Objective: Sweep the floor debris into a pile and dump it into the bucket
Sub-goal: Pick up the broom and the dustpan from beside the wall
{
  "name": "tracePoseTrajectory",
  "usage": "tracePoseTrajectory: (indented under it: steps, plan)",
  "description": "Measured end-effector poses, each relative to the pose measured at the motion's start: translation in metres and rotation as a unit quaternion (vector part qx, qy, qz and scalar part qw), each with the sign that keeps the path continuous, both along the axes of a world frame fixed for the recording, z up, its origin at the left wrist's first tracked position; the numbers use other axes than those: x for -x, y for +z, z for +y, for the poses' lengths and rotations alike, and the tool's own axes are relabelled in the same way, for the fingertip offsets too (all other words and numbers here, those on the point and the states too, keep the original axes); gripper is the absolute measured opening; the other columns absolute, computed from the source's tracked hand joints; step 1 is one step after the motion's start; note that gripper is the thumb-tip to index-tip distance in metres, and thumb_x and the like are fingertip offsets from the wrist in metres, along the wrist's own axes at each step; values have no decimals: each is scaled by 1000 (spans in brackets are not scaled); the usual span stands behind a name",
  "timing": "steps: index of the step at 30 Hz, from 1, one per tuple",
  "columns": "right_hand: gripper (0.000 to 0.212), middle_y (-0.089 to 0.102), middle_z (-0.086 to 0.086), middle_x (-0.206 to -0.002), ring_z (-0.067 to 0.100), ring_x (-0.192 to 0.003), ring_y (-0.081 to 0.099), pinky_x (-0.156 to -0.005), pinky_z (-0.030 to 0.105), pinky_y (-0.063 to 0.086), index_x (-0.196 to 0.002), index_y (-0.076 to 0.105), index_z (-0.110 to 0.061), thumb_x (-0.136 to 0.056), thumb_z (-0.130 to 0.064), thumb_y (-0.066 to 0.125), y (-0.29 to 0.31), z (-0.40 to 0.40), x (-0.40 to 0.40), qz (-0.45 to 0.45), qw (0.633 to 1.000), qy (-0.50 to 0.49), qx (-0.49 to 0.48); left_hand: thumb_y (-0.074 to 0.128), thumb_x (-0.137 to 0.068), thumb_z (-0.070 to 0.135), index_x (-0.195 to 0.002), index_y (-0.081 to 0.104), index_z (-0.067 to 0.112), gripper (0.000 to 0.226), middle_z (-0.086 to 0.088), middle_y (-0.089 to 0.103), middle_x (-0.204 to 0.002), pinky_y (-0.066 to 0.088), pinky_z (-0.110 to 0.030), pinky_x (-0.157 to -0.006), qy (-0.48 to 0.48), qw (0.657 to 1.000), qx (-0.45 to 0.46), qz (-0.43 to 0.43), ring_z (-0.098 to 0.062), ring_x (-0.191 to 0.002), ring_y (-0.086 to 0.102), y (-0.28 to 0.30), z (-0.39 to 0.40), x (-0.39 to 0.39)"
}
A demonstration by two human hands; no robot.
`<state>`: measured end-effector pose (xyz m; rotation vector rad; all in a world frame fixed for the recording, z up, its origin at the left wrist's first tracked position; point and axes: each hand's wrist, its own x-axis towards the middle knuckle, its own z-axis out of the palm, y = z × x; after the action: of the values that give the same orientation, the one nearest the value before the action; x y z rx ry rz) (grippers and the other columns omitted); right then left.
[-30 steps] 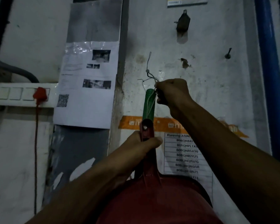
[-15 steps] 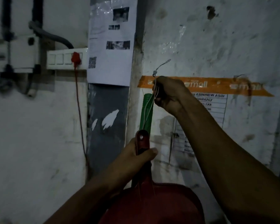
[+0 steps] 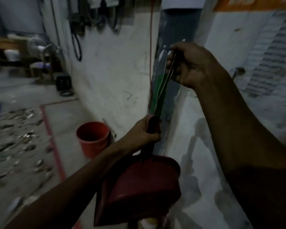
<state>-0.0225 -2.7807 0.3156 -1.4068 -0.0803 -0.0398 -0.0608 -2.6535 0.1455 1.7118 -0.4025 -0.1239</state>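
1. I see my left hand (image 3: 143, 132) wrapped around the red dustpan (image 3: 139, 187) handle, pan hanging down, nothing visible inside it.
2. My right hand (image 3: 191, 65) pinches the thin hanging cord (image 3: 163, 80) of the green broom handle (image 3: 158, 95), close to the white wall (image 3: 109, 71).
3. The orange bucket (image 3: 93, 138) stands upright on the floor by the wall (interior too dim to tell what it holds).
4. Debris (image 3: 15, 134) lies scattered across the floor, left of the red floor line (image 3: 52, 141), apart from the bucket.
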Motion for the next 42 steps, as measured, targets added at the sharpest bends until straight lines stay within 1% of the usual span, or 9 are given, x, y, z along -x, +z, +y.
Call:
tracePoseTrajectory:
  steps: [4, 10, 16, 22, 27, 31, 34, 38, 42]
  plan:
    - [30, 49, -5, -53, 7, -44, 43, -49, 18, 39, -67, 52, -16, -98, -20, 52, -28, 38, 19, 39, 996, 81, 6, 70, -62, 9, -108, 59, 8, 47, -24, 64, -97, 51, -56, -90, 46, 999, -12, 16, -38, -97, 65, -29, 36, 28]
    - [30, 45, -6, -49, 6, -41, 38, -48, 18, 32, -70, 52, -17, -99, -25, 53, -72, 102, 38, 80, 985, 148, 30, 61, -67, 13, -118, 58, 4, 52, -1, 66, -113, 53, -24, -89, 69, 996, -49, 36, -8, -105, 64, -72, 94, 61]
    - [30, 44, -6, -49, 7, -40, 37, -51, 20, 32, -70, 50, -17, -99, -23, 53, -117, 171, 53, 119, 978, 162, 55, 67, -66, 6, -116, 59, -2, 51, -15, 67, -102, 55, -28, -77, 127, 989, -50, 47, -15, -84, 65, -111, 159, 87]
    - [32, 39, -3, -47, 10, -40, 32, -48, 21, 29, -65, 48, -15, -97, -20, 51, -167, 235, 61, 150, 976, 134, 82, 70, -79, -4, -113, 52, 14, 42, 11, 57, -87, 44, -6, -60, 159, 980, -62, 99, 1, -74, 56, -162, 217, 111]
    - [32, 35, -2, -49, 12, -39, 29, -46, 19, 29, -62, 45, -15, -93, -18, 51, -203, 267, 64, 175, 973, 123, 91, 59, -77, -2, -97, 58, 11, 24, -5, 57, -92, 45, -17, -64, 215, 961, -14, 173, -22, -88, 54, -215, 255, 126]
    - [41, 31, 0, -52, 13, -40, 27, -38, 19, 37, -50, 48, -17, -91, -16, 49, -227, 291, 68, 196, 967, 128, 98, 50, -86, 12, -84, 58, 16, 10, -10, 60, -94, 44, -35, -78, 303, 856, 253, 333, -25, -87, 54, -235, 272, 139]
    - [52, 31, -1, -46, 13, -38, 25, -42, 20, 31, -40, 47, -18, -91, -13, 47, -244, 308, 72, 197, 967, 133, 88, 39, -98, 35, -105, 58, 0, 40, -18, 63, -96, 54, -33, -71, 280, 728, 418, 467, -28, -82, 62, -246, 283, 142]
    - [37, 32, -4, -41, 11, -36, 25, -49, 26, 22, -55, 39, -15, -91, -10, 45, -264, 326, 79, 197, 966, 145, 81, 38, -97, 54, -130, 43, -8, 71, -28, 56, -123, 57, -47, -69, 240, 574, 577, 530, -38, -114, 58, -264, 289, 139]
    - [34, 34, -2, -47, 10, -38, 26, -50, 27, 22, -57, 42, -14, -91, -9, 46, -282, 332, 88, 203, 964, 158, 71, 30, -99, 52, -138, 36, -8, 72, -30, 43, -141, 41, -44, -99, 232, 509, 634, 534, -37, -132, 44, -263, 282, 139]
